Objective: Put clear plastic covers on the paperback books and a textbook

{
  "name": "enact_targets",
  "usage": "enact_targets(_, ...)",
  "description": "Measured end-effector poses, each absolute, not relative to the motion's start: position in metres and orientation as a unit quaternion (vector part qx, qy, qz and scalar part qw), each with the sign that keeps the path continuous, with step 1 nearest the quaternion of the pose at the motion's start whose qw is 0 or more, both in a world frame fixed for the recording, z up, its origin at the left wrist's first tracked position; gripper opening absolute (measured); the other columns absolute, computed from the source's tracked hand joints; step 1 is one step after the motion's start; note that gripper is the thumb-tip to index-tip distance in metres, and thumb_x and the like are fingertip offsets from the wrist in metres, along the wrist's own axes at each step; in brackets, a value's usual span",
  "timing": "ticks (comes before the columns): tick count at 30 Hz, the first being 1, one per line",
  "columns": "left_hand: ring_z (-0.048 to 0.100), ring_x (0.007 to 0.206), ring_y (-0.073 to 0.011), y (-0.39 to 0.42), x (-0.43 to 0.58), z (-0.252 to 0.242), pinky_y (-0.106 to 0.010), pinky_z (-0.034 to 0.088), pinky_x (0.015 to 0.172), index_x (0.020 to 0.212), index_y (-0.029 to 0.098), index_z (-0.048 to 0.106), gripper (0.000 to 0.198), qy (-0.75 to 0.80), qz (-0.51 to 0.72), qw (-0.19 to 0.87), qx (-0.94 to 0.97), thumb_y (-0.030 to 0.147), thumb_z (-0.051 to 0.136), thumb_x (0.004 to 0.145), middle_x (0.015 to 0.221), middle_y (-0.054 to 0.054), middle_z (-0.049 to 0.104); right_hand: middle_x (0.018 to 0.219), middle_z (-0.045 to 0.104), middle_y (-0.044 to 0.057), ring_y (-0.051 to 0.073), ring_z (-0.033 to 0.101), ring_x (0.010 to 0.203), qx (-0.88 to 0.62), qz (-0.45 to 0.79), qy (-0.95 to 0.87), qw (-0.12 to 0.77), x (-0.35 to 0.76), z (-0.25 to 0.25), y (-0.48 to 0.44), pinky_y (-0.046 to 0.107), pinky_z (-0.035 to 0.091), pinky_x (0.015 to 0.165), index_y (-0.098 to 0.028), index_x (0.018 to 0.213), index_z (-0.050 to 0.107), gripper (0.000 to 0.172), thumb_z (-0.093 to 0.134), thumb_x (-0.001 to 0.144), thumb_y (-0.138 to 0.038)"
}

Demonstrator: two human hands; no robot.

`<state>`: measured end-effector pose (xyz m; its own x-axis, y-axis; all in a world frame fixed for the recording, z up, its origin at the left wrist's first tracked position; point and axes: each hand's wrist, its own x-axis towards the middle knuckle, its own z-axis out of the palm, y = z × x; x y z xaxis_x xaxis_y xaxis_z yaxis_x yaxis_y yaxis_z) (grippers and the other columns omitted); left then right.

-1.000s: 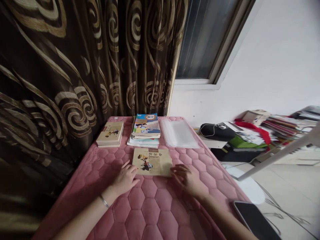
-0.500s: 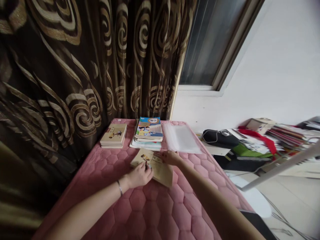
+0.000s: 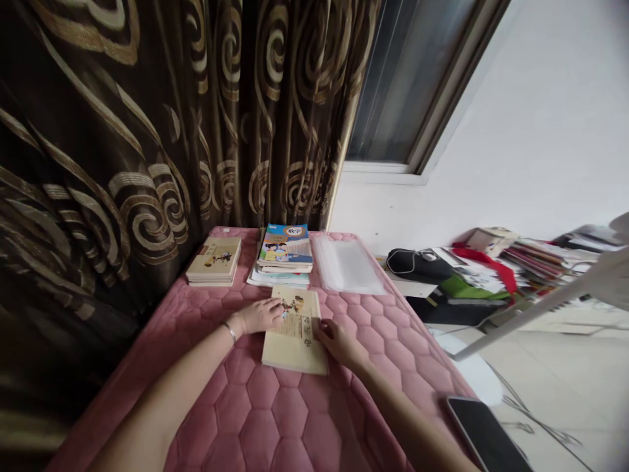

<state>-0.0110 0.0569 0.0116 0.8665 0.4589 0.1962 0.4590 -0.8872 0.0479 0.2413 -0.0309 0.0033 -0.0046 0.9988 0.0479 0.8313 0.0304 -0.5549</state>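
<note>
A cream-coloured book (image 3: 295, 347) with small painted figures and dark brush lettering lies flat on the pink quilted cover (image 3: 275, 419). My left hand (image 3: 260, 316) rests on its left edge, palm down, with the fingers stretched over the cover. On the opposite edge, my right hand (image 3: 339, 341) is closed at the book's side, thumb and fingers at the border; the fingertips are partly hidden. Just behind the book stands a pile of schoolbooks with a blue maths textbook (image 3: 285, 246) on top. To its left is a stack of similar cream books (image 3: 215, 261).
Clear plastic book covers (image 3: 348, 265) lie at the back right of the bed. A dark phone or tablet (image 3: 484, 429) is at the right edge. Beyond are a white lamp stand (image 3: 525, 314), cables and piled papers (image 3: 531, 259). A patterned curtain (image 3: 206, 131) hangs at the left.
The book has turned from a slant to nearly straight. My left hand has gone from bent fingers on the cover to flat on its left edge; my right hand has moved down the right side.
</note>
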Motion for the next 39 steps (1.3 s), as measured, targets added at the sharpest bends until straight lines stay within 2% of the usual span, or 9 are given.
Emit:
enact_targets(3, 0.058, 0.116, -0.0161, 0.055, -0.01, 0.013, -0.027, 0.048, 0.095, 0.094, 0.022, 0.065, 0.023, -0.249, -0.1, 0.014, -0.963, 0.003, 0.056, 0.084, 0.117, -0.006, 0.066, 0.091, 0.072, 0.007, 0.019, 0.067, 0.08, -0.659, 0.213, -0.675, 0.255, 0.236, 0.009, -0.035, 0.024, 0.046, 0.06, -0.02, 0.103, 0.066, 0.035, 0.04, 0.094, -0.042)
enact_targets(7, 0.058, 0.115, -0.0186, 0.039, -0.016, 0.013, -0.031, 0.049, 0.092, 0.102, 0.02, 0.063, 0.024, -0.283, -0.109, 0.056, -0.951, 0.006, 0.051, 0.088, 0.119, -0.008, 0.064, 0.091, 0.071, 0.006, 0.019, 0.066, 0.08, -0.672, 0.228, -0.65, 0.273, 0.235, 0.007, -0.037, 0.026, 0.049, 0.066, -0.02, 0.109, 0.065, 0.033, 0.045, 0.091, -0.04)
enact_targets(11, 0.063, 0.103, -0.0174, 0.011, -0.021, 0.011, -0.033, 0.05, 0.09, 0.101, 0.02, 0.066, 0.028, -0.317, -0.172, 0.007, -0.933, 0.005, 0.046, 0.088, 0.113, -0.006, 0.067, 0.093, 0.067, 0.006, 0.017, 0.064, 0.075, -0.665, 0.23, -0.631, 0.326, 0.237, -0.004, -0.042, 0.027, 0.051, 0.068, -0.02, 0.122, 0.06, 0.038, 0.048, 0.089, -0.036)
enact_targets(13, 0.063, 0.098, -0.0182, -0.008, -0.02, 0.011, -0.038, 0.048, 0.092, 0.092, 0.021, 0.069, 0.027, -0.315, -0.195, -0.029, -0.928, 0.006, 0.047, 0.085, 0.106, -0.004, 0.069, 0.093, 0.064, 0.007, 0.017, 0.062, 0.075, -0.641, 0.205, -0.651, 0.352, 0.234, -0.007, -0.051, 0.027, 0.051, 0.068, -0.021, 0.111, 0.067, 0.032, 0.047, 0.089, -0.033)
enact_targets(16, 0.061, 0.101, -0.0213, -0.036, -0.011, 0.011, -0.051, 0.036, 0.104, 0.089, 0.022, 0.068, 0.018, -0.339, -0.214, -0.057, -0.914, 0.012, 0.055, 0.081, 0.105, -0.003, 0.069, 0.091, 0.062, 0.007, 0.018, 0.061, 0.081, -0.588, 0.164, -0.707, 0.357, 0.218, -0.005, -0.072, 0.029, 0.05, 0.071, -0.024, 0.088, 0.074, 0.023, 0.051, 0.087, -0.026)
enact_targets(18, 0.06, 0.101, -0.0227, -0.049, -0.003, 0.011, -0.055, 0.029, 0.108, 0.087, 0.022, 0.068, 0.013, -0.36, -0.231, -0.063, -0.902, 0.017, 0.062, 0.076, 0.101, -0.003, 0.069, 0.093, 0.063, 0.007, 0.02, 0.059, 0.087, -0.564, 0.137, -0.739, 0.342, 0.204, -0.003, -0.085, 0.032, 0.049, 0.076, -0.027, 0.085, 0.074, 0.016, 0.058, 0.085, -0.026)
enact_targets(26, 0.062, 0.102, -0.0196, -0.052, -0.005, 0.004, -0.051, 0.027, 0.11, 0.084, 0.024, 0.069, 0.012, -0.359, -0.262, -0.085, -0.892, 0.015, 0.067, 0.078, 0.1, 0.0, 0.071, 0.097, 0.067, 0.003, 0.022, 0.056, 0.093, -0.559, 0.088, -0.759, 0.321, 0.187, -0.011, -0.091, 0.035, 0.045, 0.08, -0.03, 0.084, 0.074, 0.006, 0.069, 0.081, -0.027)
enact_targets(34, 0.065, 0.102, -0.0179, -0.038, -0.043, -0.01, -0.043, 0.037, 0.103, 0.086, 0.026, 0.073, 0.014, -0.313, -0.278, -0.127, -0.899, 0.016, 0.063, 0.084, 0.105, -0.003, 0.073, 0.106, 0.069, 0.003, 0.024, 0.056, 0.099, -0.572, 0.091, -0.758, 0.3, 0.236, -0.013, -0.102, 0.039, 0.046, 0.081, -0.031, 0.085, 0.074, 0.014, 0.06, 0.087, -0.034)
enact_targets(39, 0.065, 0.105, -0.0183, -0.033, -0.054, -0.003, -0.045, 0.037, 0.104, 0.088, 0.026, 0.072, 0.017, -0.315, -0.243, -0.176, -0.901, 0.015, 0.06, 0.086, 0.113, -0.002, 0.071, 0.111, 0.069, 0.001, 0.023, 0.057, 0.101, -0.569, 0.076, -0.766, 0.289, 0.25, -0.019, -0.106, 0.04, 0.047, 0.083, -0.035, 0.093, 0.074, 0.021, 0.053, 0.091, -0.037)
